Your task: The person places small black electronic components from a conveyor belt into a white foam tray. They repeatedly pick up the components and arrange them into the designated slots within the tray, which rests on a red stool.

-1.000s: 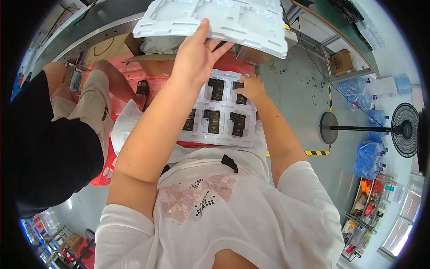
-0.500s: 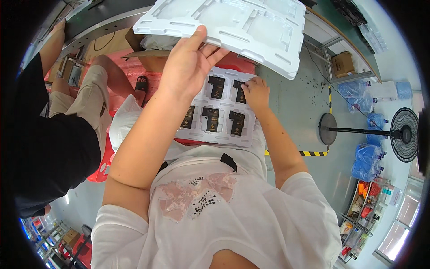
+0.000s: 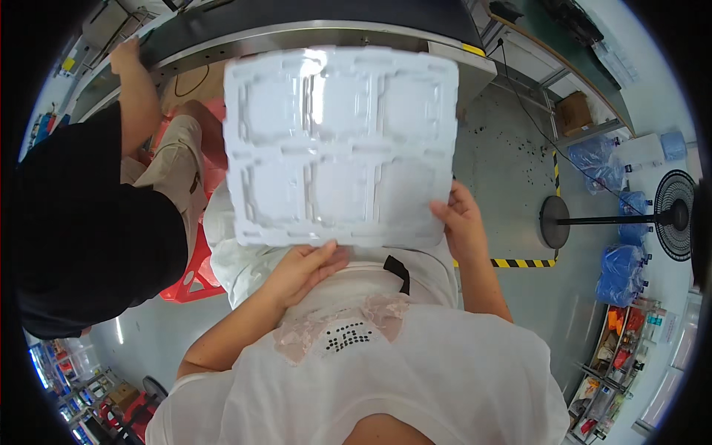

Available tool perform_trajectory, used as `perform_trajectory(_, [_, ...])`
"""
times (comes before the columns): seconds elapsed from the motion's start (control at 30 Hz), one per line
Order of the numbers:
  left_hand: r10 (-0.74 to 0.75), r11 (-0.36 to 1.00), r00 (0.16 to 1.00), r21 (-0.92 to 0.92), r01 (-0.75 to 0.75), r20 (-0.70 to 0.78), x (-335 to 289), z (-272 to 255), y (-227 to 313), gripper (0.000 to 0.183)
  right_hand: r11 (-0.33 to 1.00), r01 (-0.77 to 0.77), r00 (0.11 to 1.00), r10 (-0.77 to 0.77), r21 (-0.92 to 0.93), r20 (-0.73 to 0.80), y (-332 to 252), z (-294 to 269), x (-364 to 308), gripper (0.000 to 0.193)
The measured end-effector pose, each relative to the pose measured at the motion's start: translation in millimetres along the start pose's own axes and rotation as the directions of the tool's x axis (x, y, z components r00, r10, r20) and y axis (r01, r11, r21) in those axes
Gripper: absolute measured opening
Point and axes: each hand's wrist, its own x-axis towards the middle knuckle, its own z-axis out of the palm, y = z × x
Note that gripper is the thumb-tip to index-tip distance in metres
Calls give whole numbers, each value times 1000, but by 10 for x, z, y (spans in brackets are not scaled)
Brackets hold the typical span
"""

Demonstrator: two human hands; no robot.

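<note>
A white plastic blister tray (image 3: 343, 150) with several shallow recesses lies in front of me over my lap, its recesses bare. My left hand (image 3: 302, 273) holds it at the middle of the near edge, thumb against the rim and the other fingers bent below. The near right corner is gripped by my right hand (image 3: 463, 226), thumb on top and fingers around the side. No black flat parts show; whatever lies beneath the tray is hidden by it.
Beyond the tray runs a dark-topped conveyor or bench (image 3: 311, 22) with a metal edge. A person in a black shirt (image 3: 111, 215) sits close at my left. On the right stand a black floor fan (image 3: 673, 215) and blue-wrapped water bottles (image 3: 621, 274).
The white tray that my left hand held raised has come down and toward me, covering the lower tray of black flat parts. My right hand has left those parts and grips the tray's corner.
</note>
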Motion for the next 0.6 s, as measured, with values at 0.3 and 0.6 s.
perform_trajectory(0.3, [517,591,815,798,-116,-264,601,-1016,273,38,980,-198,963,189,-29,-192,958,-831,111,37])
perform_trajectory(0.6, [643,198,744,978,68,-182,1263,-1061,-54,37,364,-402,866,-147,-840,-477,1389,-1311,581,42])
